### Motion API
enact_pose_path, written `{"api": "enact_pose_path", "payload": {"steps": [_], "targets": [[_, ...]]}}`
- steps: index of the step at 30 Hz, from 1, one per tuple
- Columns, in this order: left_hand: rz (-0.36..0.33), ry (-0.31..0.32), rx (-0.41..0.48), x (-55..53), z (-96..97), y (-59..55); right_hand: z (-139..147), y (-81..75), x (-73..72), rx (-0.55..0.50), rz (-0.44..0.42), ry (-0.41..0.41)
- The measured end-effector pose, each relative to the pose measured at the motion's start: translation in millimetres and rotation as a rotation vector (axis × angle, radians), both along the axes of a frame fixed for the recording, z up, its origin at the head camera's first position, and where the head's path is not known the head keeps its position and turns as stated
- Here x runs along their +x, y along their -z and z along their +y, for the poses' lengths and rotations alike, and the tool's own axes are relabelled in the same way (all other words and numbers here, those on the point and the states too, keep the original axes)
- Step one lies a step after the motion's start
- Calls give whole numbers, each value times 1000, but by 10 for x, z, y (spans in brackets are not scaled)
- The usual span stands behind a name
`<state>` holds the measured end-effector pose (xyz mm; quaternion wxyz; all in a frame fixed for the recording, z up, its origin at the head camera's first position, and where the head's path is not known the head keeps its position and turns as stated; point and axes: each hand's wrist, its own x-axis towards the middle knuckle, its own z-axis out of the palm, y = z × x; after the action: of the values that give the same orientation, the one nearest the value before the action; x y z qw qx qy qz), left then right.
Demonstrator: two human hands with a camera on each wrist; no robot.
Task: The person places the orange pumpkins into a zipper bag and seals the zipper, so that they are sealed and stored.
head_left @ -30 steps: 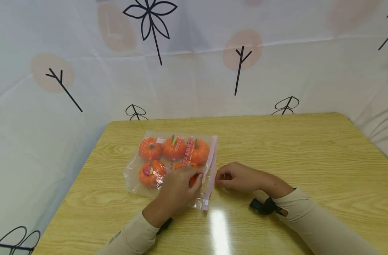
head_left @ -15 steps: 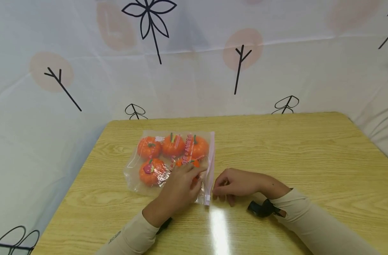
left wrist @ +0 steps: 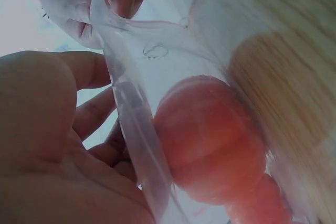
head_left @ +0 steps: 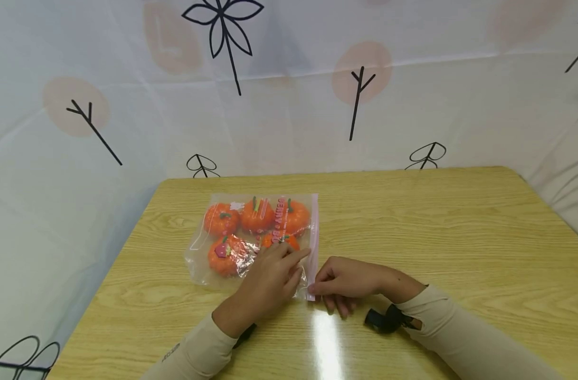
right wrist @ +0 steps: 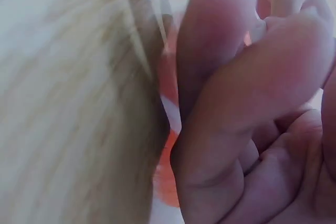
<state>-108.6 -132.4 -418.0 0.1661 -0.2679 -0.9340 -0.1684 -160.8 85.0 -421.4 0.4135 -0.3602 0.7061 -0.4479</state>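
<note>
A clear zip bag (head_left: 197, 259) with pink print lies flat on the table, its pink zip strip (head_left: 315, 221) along the right edge. Several orange toy pumpkins (head_left: 222, 219) with green stems fill it. My left hand (head_left: 265, 274) rests over the bag's lower right part, fingers loosely extended, partly covering the pumpkins beneath. At the lower end of the zip strip, my right hand (head_left: 350, 277) pinches the bag's corner between thumb and forefinger, other fingers hanging lower. The left wrist view shows the upright bag edge beside the left palm, with a pumpkin (left wrist: 210, 140) close behind the film.
The wooden table (head_left: 436, 221) extends around the bag on every side. A white cloth backdrop (head_left: 293, 126) with line-drawn plants hangs behind it. Black wrist cameras, such as the right one (head_left: 384, 320), sit below the sleeves.
My right hand has moved slightly down and left to the bag's corner and now pinches it. The left hand's pinch on the zip strip has loosened; its fingers are extended. The bag has shifted slightly left.
</note>
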Motion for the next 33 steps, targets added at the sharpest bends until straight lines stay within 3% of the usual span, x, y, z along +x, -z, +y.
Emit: {"api": "enact_pose_path", "payload": {"steps": [6,11,16,22,27,33], "targets": [[18,-11,29,0,15,4,19,9,-23,-23,12,25],[81,-25,87,-2,18,-18,17,16,-45,-36,-3,64],[117,-15,129,-4,19,-31,7,-2,-55,-19,-13,138],[123,-18,93,5,30,-34,15,-9,-82,-31,-48,230],[162,-1,32,1,26,-17,29,-17,-105,-54,-54,266],[201,23,32,-13,16,-7,36,-16,-120,-86,-78,304]]}}
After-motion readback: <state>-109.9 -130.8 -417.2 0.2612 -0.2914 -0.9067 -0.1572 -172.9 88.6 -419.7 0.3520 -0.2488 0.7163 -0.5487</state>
